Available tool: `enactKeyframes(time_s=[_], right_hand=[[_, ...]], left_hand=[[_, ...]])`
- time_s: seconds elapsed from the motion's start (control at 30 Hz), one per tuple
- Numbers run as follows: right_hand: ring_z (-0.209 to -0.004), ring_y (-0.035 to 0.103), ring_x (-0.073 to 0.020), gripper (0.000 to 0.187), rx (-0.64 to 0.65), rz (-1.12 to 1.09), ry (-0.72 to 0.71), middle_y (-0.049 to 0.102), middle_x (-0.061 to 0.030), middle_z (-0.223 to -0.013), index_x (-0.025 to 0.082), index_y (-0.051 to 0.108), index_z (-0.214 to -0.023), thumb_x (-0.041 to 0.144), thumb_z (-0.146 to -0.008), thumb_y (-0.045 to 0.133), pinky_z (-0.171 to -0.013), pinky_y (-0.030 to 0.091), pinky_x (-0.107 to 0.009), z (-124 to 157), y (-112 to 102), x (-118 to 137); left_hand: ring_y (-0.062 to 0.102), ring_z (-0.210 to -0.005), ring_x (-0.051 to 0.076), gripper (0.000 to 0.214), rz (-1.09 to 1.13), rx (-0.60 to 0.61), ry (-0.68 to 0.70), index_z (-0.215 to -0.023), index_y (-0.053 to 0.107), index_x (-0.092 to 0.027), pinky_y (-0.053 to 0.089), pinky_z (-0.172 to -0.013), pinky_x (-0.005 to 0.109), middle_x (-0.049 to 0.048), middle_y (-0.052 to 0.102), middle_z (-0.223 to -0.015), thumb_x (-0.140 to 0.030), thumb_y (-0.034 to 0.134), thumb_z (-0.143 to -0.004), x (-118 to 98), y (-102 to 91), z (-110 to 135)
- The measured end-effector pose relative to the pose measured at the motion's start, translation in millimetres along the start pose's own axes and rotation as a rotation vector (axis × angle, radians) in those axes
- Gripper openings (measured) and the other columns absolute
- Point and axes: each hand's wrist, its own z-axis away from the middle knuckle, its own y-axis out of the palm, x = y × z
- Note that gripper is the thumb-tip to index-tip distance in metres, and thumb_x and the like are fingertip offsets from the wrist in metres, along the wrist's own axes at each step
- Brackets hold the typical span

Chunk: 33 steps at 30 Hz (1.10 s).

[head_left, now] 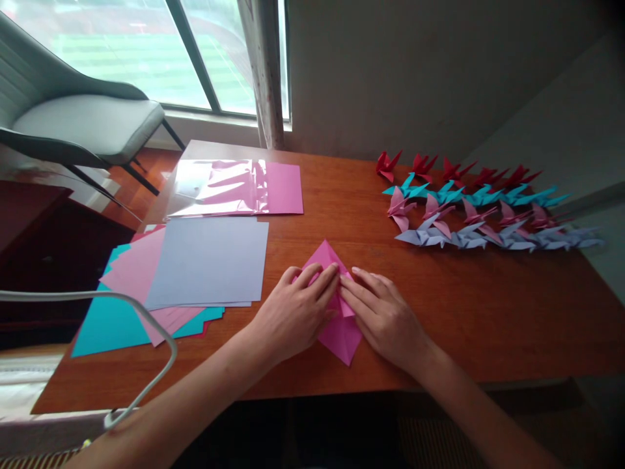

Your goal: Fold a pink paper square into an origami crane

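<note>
A folded pink paper piece (pixel 342 335) lies on the wooden table (pixel 488 312) near its front edge. My left hand (pixel 293 309) rests on its left side, fingers stretched flat and pressing the paper. My right hand (pixel 383 312) lies on its right side, fingers also flat, their tips meeting the left fingertips at the middle fold. The paper's top point and bottom corner stick out from under both hands.
A stack of lavender, pink and teal sheets (pixel 195 260) lies to the left. Behind it sits a clear sleeve with pink paper (pixel 234 187). Rows of folded red, teal, pink and lavender cranes (pixel 478 208) line the right back. A grey chair (pixel 83 124) stands by the window.
</note>
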Motion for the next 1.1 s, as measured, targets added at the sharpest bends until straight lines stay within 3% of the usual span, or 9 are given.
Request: enactKeyframes(time_s=[0.13, 0.23, 0.37, 0.47, 0.6, 1.1], right_hand=[[-0.139, 0.046, -0.0319, 0.041, 0.016, -0.065, 0.016, 0.060, -0.0099, -0.144, 0.013, 0.059, -0.138, 0.016, -0.097, 0.051, -0.113, 0.042, -0.053, 1.8, -3.4, -1.0], [-0.138, 0.048, -0.0317, 0.043, -0.007, -0.243, 0.056, 0.063, -0.0111, -0.140, 0.017, 0.058, -0.139, 0.030, -0.098, 0.055, -0.111, 0.043, -0.054, -0.9, -10.2, -4.4], [-0.116, 0.065, -0.0250, 0.029, -0.154, -0.551, 0.301, 0.071, -0.0085, -0.123, 0.024, 0.065, -0.123, 0.030, -0.100, 0.048, -0.099, 0.053, -0.043, -26.2, -14.9, -15.8], [-0.091, 0.069, -0.0226, 0.014, -0.187, -0.498, 0.414, 0.075, -0.0071, -0.100, 0.022, 0.069, -0.103, 0.024, -0.093, 0.060, -0.085, 0.055, -0.038, -57.7, -6.5, -29.0], [-0.084, 0.064, -0.0211, 0.005, -0.110, -0.424, 0.368, 0.070, -0.0045, -0.087, 0.021, 0.068, -0.090, 0.020, -0.085, 0.068, -0.079, 0.051, -0.035, -88.2, 11.0, -43.9], [-0.077, 0.058, -0.0199, 0.013, -0.089, -0.318, 0.413, 0.066, -0.0020, -0.078, 0.022, 0.061, -0.075, 0.024, -0.086, 0.068, -0.074, 0.044, -0.034, -108.2, 24.3, -50.3]], left_hand=[[0.044, -0.132, 0.030, 0.055, 0.020, 0.012, 0.000, -0.148, 0.048, -0.015, 0.040, -0.099, 0.047, 0.0088, 0.043, -0.158, -0.043, 0.040, -0.102, 0.5, -2.2, 1.0], [0.043, -0.133, 0.030, 0.058, 0.033, 0.025, 0.003, -0.148, 0.048, -0.014, 0.040, -0.099, 0.047, 0.0101, 0.043, -0.158, -0.048, 0.037, -0.102, 0.0, -4.2, 1.4], [0.042, -0.134, 0.031, 0.062, 0.046, 0.038, 0.006, -0.150, 0.044, -0.015, 0.039, -0.100, 0.048, 0.0107, 0.041, -0.159, -0.053, 0.036, -0.102, -0.4, -5.8, 1.4], [0.041, -0.135, 0.032, 0.060, 0.054, 0.048, 0.003, -0.151, 0.043, -0.017, 0.038, -0.100, 0.048, 0.0102, 0.040, -0.160, -0.052, 0.036, -0.102, 0.1, -6.2, 1.7], [0.041, -0.135, 0.032, 0.061, 0.075, 0.056, 0.002, -0.151, 0.042, -0.018, 0.038, -0.101, 0.049, 0.0097, 0.039, -0.161, -0.053, 0.036, -0.102, 1.1, -5.5, 1.7], [0.040, -0.134, 0.032, 0.060, 0.075, 0.052, 0.009, -0.151, 0.042, -0.018, 0.038, -0.100, 0.048, 0.0092, 0.039, -0.160, -0.051, 0.034, -0.102, 1.0, -4.8, 2.6]])
